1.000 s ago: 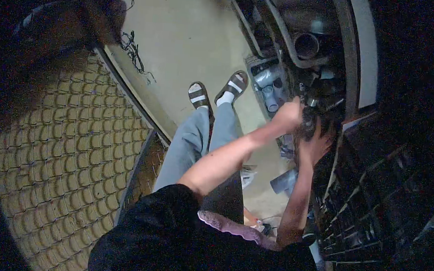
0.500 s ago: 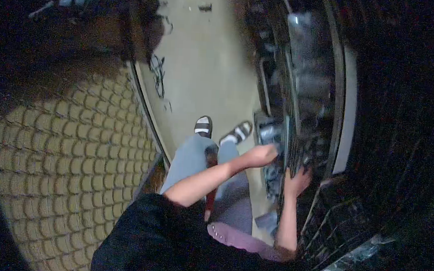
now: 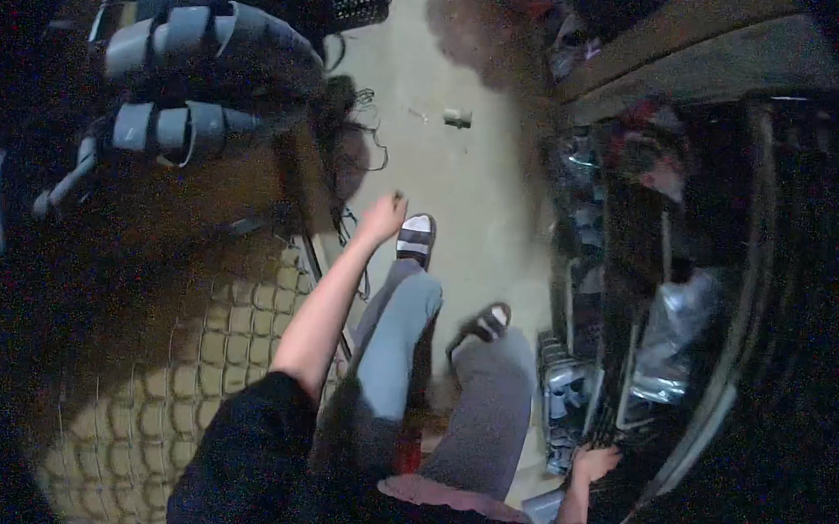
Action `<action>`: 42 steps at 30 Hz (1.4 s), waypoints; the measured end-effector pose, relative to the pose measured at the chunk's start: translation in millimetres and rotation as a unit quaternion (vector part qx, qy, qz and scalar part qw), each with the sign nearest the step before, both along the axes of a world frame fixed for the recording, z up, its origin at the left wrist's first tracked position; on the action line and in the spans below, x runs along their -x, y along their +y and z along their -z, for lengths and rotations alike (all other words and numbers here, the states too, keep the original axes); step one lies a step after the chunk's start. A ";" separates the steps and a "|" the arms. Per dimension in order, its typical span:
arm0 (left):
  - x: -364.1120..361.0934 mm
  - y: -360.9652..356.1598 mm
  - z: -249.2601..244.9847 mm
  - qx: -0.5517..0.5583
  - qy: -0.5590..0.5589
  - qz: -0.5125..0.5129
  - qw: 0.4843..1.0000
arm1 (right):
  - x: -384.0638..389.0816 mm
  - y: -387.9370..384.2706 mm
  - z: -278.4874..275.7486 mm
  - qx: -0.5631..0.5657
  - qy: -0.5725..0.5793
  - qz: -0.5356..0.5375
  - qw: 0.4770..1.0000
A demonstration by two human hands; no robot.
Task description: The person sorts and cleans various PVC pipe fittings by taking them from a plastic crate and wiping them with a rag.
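Observation:
My left hand (image 3: pixel 382 218) is closed in a loose fist above the floor, just left of my left sandal (image 3: pixel 415 240). Whether something small is inside its fingers is hard to see. Low on the right, my right hand (image 3: pixel 596 462) reaches to the dark rack (image 3: pixel 612 418) with its fingers bent at the edge. What those fingers hold is lost in the dark. Close by on the rack are grey plastic pieces (image 3: pixel 565 396) and a clear plastic bag (image 3: pixel 670 325).
Grey curved tube-like parts (image 3: pixel 188 37) lie at the upper left, over a brown box-like surface (image 3: pixel 204 177). Tan mesh-patterned material (image 3: pixel 183 363) fills the lower left. Thin cables (image 3: pixel 374 144) and a small cylindrical object (image 3: pixel 457 118) lie on the pale floor (image 3: pixel 500 200).
My left hand has left the rack and swung leftward across my legs. My right hand stays at the rack, lower in view. The view has shifted, showing more of the grey tubes, and my feet are farther apart.

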State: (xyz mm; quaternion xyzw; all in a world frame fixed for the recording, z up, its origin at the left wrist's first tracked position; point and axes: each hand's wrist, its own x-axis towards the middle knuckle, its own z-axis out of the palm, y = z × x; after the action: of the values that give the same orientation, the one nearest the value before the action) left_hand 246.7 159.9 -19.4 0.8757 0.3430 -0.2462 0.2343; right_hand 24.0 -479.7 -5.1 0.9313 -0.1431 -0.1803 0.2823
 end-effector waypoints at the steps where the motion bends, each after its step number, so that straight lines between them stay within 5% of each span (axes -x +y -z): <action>1: -23.0 7.1 15.0 -0.020 0.030 0.030 0.999 | 23.7 10.9 6.5 0.004 0.070 -0.052 0.996; 2: -47.6 15.7 32.2 -0.029 0.063 0.088 0.994 | 15.8 39.0 -5.0 -0.074 0.181 -0.035 0.980; 4: -80.9 41.8 87.2 -0.073 0.096 0.185 0.975 | -72.7 135.9 -47.0 -0.338 0.414 0.208 0.819; 5: -100.2 49.8 117.5 -0.118 0.093 0.230 0.961 | -119.4 177.4 -55.5 -0.422 0.418 0.219 0.774; 7: -140.3 61.1 161.6 -0.159 0.089 0.272 0.945 | -202.9 249.0 -56.9 -0.530 0.286 0.090 0.793; 8: -152.9 64.9 184.6 -0.175 0.027 0.292 0.940 | -239.6 279.5 -51.7 -0.535 0.080 0.000 0.841; 9: -164.2 71.9 201.8 -0.195 -0.039 0.309 0.930 | -277.5 300.5 -41.4 -0.632 -0.098 -0.060 0.766; 10: -169.8 77.1 216.8 -0.188 -0.041 0.331 0.924 | -299.6 308.5 -41.9 -0.605 -0.188 -0.087 0.769; 12: -190.5 90.0 264.3 -0.170 -0.071 0.368 0.911 | -341.2 318.4 -22.8 -0.614 -0.358 -0.246 0.659; 13: -194.8 94.7 283.7 -0.182 -0.042 0.424 0.886 | -369.6 330.6 -28.5 -0.538 -0.429 -0.323 0.650; 16: -196.7 85.6 316.0 -0.195 -0.081 0.531 0.821 | -435.9 337.9 -38.5 -0.422 -0.401 -0.348 0.735; 17: -194.9 62.5 297.4 -0.197 -0.053 0.509 0.836 | -443.7 335.5 -41.4 -0.293 -0.362 -0.316 0.826; 19: -171.6 58.2 287.3 -0.147 -0.074 0.402 0.901 | -433.4 343.5 -41.2 -0.283 -0.396 -0.293 0.823; 22: -148.4 36.3 241.0 -0.032 -0.197 0.137 0.970 | -427.6 313.3 -54.5 -0.341 -0.453 -0.277 0.775; 24: -144.1 26.4 201.6 0.076 -0.281 0.028 0.956 | -426.0 297.6 -64.0 -0.353 -0.482 -0.293 0.747; 28: -163.1 16.9 104.6 0.289 -0.342 -0.135 0.884 | -415.5 348.8 -63.6 -0.578 -0.559 -0.191 0.562; 31: -173.5 -39.3 33.4 0.424 -0.426 -0.043 0.798 | -381.3 390.4 -51.8 -0.711 -0.525 -0.079 0.461; 32: -175.6 -57.3 17.6 0.447 -0.450 0.012 0.773 | -373.2 402.7 -53.5 -0.709 -0.492 -0.047 0.503; 35: -169.0 -103.8 -40.8 0.489 -0.489 0.058 0.720 | -354.2 427.9 -61.8 -0.808 -0.337 -0.055 0.480; 37: -164.7 -116.5 -26.7 0.462 -0.565 0.083 0.679 | -351.8 421.6 -42.5 -0.782 -0.295 -0.163 0.524; 38: -158.6 -113.2 -19.3 0.487 -0.495 0.043 0.719 | -349.8 421.2 -36.6 -0.756 -0.291 -0.210 0.548; 42: -138.5 -130.5 -29.4 0.460 -0.496 0.063 0.734 | -348.9 418.7 -33.8 -0.749 -0.350 -0.162 0.538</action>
State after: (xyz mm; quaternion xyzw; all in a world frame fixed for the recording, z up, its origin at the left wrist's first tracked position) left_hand 385.3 29.3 9.9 0.6783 -0.0328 0.0816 0.7295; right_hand 372.9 -60.9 28.8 0.7989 0.1096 0.1678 -0.5671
